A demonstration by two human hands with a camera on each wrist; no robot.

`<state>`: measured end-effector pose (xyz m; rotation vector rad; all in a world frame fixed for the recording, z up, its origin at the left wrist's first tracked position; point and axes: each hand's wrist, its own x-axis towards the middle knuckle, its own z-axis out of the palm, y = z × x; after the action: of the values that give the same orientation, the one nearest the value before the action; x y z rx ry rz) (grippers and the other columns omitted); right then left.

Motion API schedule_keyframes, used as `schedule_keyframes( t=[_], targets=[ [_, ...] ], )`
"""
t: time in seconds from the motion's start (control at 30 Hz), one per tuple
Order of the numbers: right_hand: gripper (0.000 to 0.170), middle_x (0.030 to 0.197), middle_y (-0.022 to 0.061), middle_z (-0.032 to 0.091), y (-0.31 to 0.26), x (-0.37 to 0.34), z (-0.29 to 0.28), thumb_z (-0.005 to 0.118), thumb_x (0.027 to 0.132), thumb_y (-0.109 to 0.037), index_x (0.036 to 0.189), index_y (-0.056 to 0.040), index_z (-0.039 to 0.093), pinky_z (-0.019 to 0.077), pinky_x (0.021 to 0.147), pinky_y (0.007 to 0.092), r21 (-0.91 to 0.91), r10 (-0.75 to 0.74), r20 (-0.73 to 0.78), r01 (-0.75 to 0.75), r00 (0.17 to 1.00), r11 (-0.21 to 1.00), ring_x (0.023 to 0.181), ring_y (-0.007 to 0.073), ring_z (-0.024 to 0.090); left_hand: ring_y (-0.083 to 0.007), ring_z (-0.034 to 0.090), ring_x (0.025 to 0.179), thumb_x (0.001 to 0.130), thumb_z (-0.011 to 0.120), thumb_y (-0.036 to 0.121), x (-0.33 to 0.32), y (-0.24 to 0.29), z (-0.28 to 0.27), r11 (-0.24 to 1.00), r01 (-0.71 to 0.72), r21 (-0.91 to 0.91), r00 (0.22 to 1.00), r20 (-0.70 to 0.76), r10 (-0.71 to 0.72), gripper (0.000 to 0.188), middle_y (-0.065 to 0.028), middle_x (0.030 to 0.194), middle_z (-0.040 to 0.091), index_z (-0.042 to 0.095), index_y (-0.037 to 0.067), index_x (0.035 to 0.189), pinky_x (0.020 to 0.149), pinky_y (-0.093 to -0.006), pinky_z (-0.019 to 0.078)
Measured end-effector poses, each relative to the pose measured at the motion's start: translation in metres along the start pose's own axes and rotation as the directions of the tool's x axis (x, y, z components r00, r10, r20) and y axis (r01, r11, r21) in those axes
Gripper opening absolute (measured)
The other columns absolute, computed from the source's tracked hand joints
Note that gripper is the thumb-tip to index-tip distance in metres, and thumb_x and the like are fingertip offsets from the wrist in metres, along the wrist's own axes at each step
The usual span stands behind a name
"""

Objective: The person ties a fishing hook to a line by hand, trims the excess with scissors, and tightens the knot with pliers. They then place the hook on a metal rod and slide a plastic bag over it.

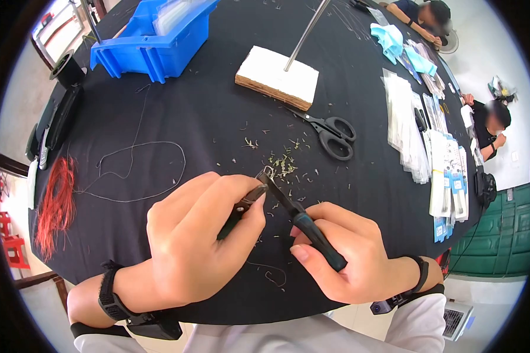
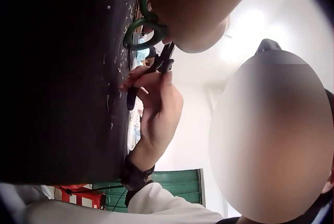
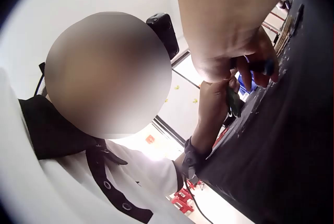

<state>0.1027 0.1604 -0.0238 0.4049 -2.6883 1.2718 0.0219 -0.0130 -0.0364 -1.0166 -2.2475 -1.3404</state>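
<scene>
My left hand grips a dark riveted tool; its green looped handles, like those of scissors, show in the left wrist view. Most of it is hidden in the palm. My right hand grips a slim black pliers-like tool with a teal-edged handle, thumb along its side. The narrow tip points up and left, right at the left fingertips. A small pale curled piece shows at that tip. Under and beyond the hands, yellow-green clippings lie scattered on the black cloth.
Black scissors lie beyond the right hand, below a white block with an upright metal rod. A blue bin stands far left. Red strands and a looped thread lie left. Plastic packets line the right; two people sit beyond.
</scene>
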Motion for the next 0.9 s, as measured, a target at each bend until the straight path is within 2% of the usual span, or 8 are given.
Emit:
schedule_keyframes(
  t=[0.17, 0.27, 0.4, 0.47, 0.57, 0.6, 0.83, 0.9],
  targets=[
    [0.009, 0.069, 0.0127, 0.052, 0.002, -0.001, -0.001, 0.063, 0.076, 0.0, 0.076, 0.0055, 0.056, 0.0403, 0.045, 0.0314, 0.045, 0.016, 0.011, -0.016, 1.0, 0.999, 0.051, 0.0259, 0.052, -0.0163, 0.053, 0.048, 0.067, 0.064, -0.01, 0.001, 0.003, -0.001, 0.993, -0.075, 0.088, 0.997, 0.005, 0.075, 0.013, -0.0088, 0.061, 0.056, 0.06, -0.002, 0.077, 0.047, -0.0227, 0.0391],
    [0.009, 0.071, 0.0134, 0.055, 0.001, 0.001, -0.008, 0.061, 0.081, -0.003, 0.079, 0.0059, 0.058, 0.0426, 0.048, 0.0304, 0.106, 0.093, 0.115, -0.105, 0.989, 0.989, 0.055, 0.0259, 0.055, -0.0142, 0.053, 0.049, 0.068, 0.064, -0.01, 0.002, 0.002, -0.001, 0.992, -0.081, 0.098, 0.997, 0.022, 0.079, 0.012, -0.0085, 0.06, 0.055, 0.06, -0.002, 0.077, 0.046, -0.0221, 0.0385],
    [0.021, 0.088, 0.015, 0.063, 0.002, 0.009, -0.018, 0.046, 0.091, -0.008, 0.091, 0.0069, 0.06, 0.0488, 0.072, 0.03, 0.288, 0.124, 0.225, -0.188, 0.966, 0.939, 0.077, 0.0228, 0.064, -0.0093, 0.053, 0.051, 0.073, 0.062, -0.008, 0.003, 0.002, -0.005, 0.996, 0.078, -0.051, 0.996, 0.046, -0.076, 0.008, -0.0058, 0.061, 0.056, 0.059, -0.004, 0.079, 0.047, -0.0203, 0.0382],
    [0.02, 0.09, 0.0156, 0.063, 0.007, 0.012, -0.02, 0.046, 0.091, -0.008, 0.09, 0.0068, 0.06, 0.049, 0.07, 0.0299, 0.294, 0.084, 0.225, -0.15, 0.971, 0.944, 0.077, 0.0224, 0.064, -0.0071, 0.052, 0.052, 0.077, 0.06, -0.006, 0.0, 0.003, -0.006, 0.964, 0.228, -0.137, 0.971, 0.107, -0.214, 0.004, -0.0042, 0.061, 0.057, 0.059, -0.004, 0.081, 0.047, -0.0196, 0.0376],
    [0.015, 0.085, 0.0138, 0.061, 0.011, 0.011, -0.017, 0.054, 0.088, -0.007, 0.088, 0.0061, 0.06, 0.0476, 0.063, 0.0291, 0.346, 0.065, 0.17, -0.122, 0.983, 0.93, 0.071, 0.0218, 0.062, -0.006, 0.051, 0.051, 0.082, 0.058, -0.002, 0.009, 0.014, -0.008, 0.611, 0.606, -0.51, 0.785, 0.258, -0.563, 0.002, -0.0034, 0.062, 0.056, 0.058, -0.004, 0.081, 0.045, -0.0197, 0.037],
    [0.013, 0.082, 0.0128, 0.061, 0.012, 0.011, -0.016, 0.057, 0.087, -0.007, 0.087, 0.0058, 0.061, 0.0468, 0.06, 0.0287, 0.369, 0.067, 0.143, -0.116, 0.987, 0.922, 0.068, 0.0215, 0.061, -0.0066, 0.048, 0.048, 0.084, 0.056, 0.003, 0.011, 0.015, -0.01, 0.517, 0.662, -0.543, 0.732, 0.321, -0.601, 0.005, -0.0031, 0.059, 0.052, 0.056, -0.002, 0.083, 0.041, -0.0206, 0.0366],
    [0.012, 0.084, 0.0139, 0.059, 0.021, 0.013, -0.011, 0.062, 0.083, -0.005, 0.085, 0.007, 0.061, 0.0459, 0.058, 0.0274, 0.24, -0.048, 0.091, 0.025, 0.995, 0.97, 0.065, 0.0217, 0.059, -0.0077, 0.044, 0.047, 0.086, 0.054, 0.01, 0.014, 0.007, -0.012, 0.066, 0.794, -0.604, 0.499, 0.586, -0.638, 0.007, 0.0013, 0.055, 0.044, 0.053, 0.003, 0.088, 0.035, -0.022, 0.0369],
    [0.012, 0.084, 0.0141, 0.059, 0.023, 0.014, -0.013, 0.063, 0.082, -0.005, 0.085, 0.007, 0.061, 0.0456, 0.057, 0.0274, 0.21, -0.05, 0.128, 0.022, 0.991, 0.977, 0.064, 0.0217, 0.059, -0.0077, 0.044, 0.047, 0.087, 0.053, 0.011, 0.016, 0.006, -0.012, 0.002, 0.803, -0.596, 0.464, 0.623, -0.63, 0.006, 0.0018, 0.055, 0.043, 0.053, 0.005, 0.088, 0.034, -0.0216, 0.0368]
  ],
)
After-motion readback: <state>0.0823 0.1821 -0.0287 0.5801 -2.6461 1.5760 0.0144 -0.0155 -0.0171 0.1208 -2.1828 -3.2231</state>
